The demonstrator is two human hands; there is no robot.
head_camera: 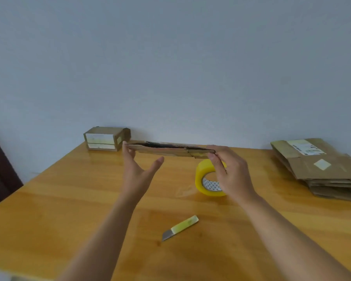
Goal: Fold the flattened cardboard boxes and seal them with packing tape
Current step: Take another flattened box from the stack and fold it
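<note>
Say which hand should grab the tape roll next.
Right, probably. The right hand pinches the flat box directly above the tape roll; the left hand, open at the box's far end, is farther off.
</note>
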